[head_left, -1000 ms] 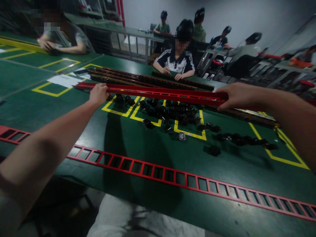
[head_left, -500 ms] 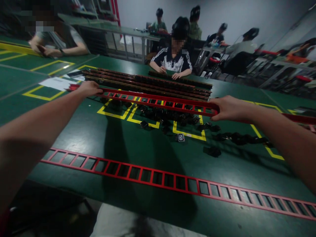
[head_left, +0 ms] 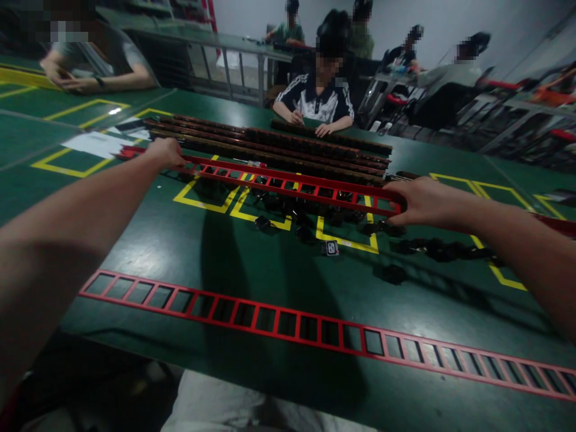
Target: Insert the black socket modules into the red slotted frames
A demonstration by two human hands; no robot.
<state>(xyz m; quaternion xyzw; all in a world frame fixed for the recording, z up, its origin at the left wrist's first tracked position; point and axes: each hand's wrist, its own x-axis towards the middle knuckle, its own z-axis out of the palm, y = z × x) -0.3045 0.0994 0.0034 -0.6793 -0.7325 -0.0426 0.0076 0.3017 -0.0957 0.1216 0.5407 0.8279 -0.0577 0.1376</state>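
Both hands grip one long red slotted frame (head_left: 288, 181), shaped like a ladder, held across the table above a heap of small black parts (head_left: 292, 207). My left hand (head_left: 165, 152) is closed around it toward its left end. Farther right, my right hand (head_left: 416, 201) is wrapped around the same frame, which runs on behind my forearm. Nearer to me a second red slotted frame (head_left: 310, 327) lies flat on the green table. Between the two frames sits a small black socket (head_left: 332, 248) with a pale face, and a loose black part (head_left: 392, 274) lies to its right.
Long dark strips (head_left: 270, 144) with reddish edges lie in a stack beyond the held frame. White paper sheets (head_left: 92, 145) are at the left. Yellow tape rectangles mark the green table (head_left: 157, 240). A person (head_left: 315, 99) sits opposite, another at far left; several more are behind.
The view has shifted slightly, and the scene opposite sits a little higher in it. Both hands keep their hold on the red frame, with almost no movement over the table.
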